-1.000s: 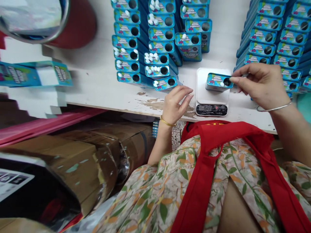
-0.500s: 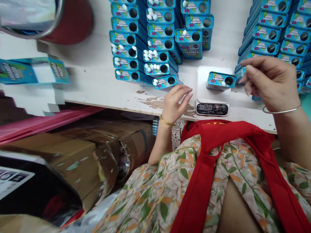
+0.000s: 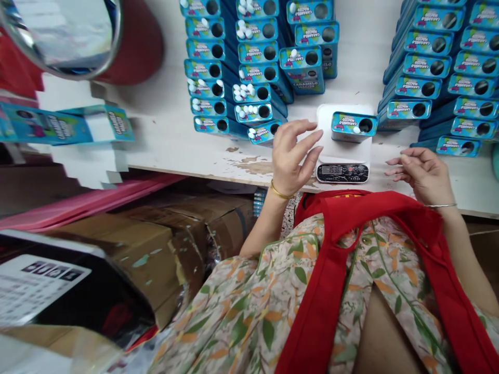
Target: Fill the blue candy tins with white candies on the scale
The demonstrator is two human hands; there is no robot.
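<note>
On top of the scale, a blue tin stands upright with its round hole towards the right and one white sweet lying loose on its lid, right beside that hole. Just left of the scale, the left hand has its fingers spread and bent, with nothing in its grip; its fingertips come close to the scale's edge, and whether they touch it I cannot tell. To the right of the scale, the right hand hovers near the front edge of the desk, its fingers loosely curled and no object visible between them. Left of the scale are more tins, several with loose sweets on their lids; beyond the right hand stand further rows. The likeliest slip, I judge, is that lone sweet: a knock to the tin could roll it into the hole or off the lid. Fingers leaning on the scale's plate could also upset the reading on its display, whose digits are too small to be sure of. A careless sweep of the left hand might jostle the nearest tin on its side, scattering what lies on top.
</note>
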